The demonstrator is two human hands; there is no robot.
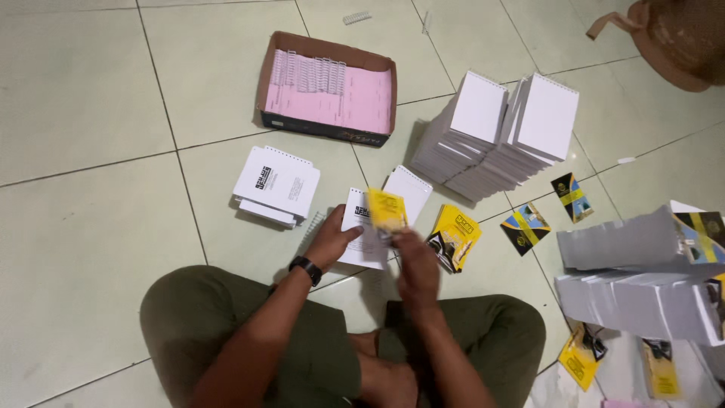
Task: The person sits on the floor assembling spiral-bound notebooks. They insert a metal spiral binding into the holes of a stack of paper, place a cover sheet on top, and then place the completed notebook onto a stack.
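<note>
The right hand (414,261) pinches a small yellow cover sheet (387,209) by its lower edge, fingers closed on it and blurred by motion, so the exact grip is hard to read. The sheet stands tilted just above a white notepad (362,234), apparently held there so it can be lined up with the pad. The left hand (332,240), a black watch (306,270) at its wrist, lies flat on that notepad with fingers pressed down on its left side, seemingly to keep it from sliding on the tiled floor (91,227).

Just right of the fingers lies a stack of yellow covers (453,238); beyond them, a second bound pad (410,193). Farther left sits a small pile of finished notepads (276,183), set apart from the loose stock. Well beyond the fingers, a cardboard box (326,87) holds pink sheets and wire spirals (311,73), and tall fanned stacks of white pads (498,136) stand to the right.
</note>
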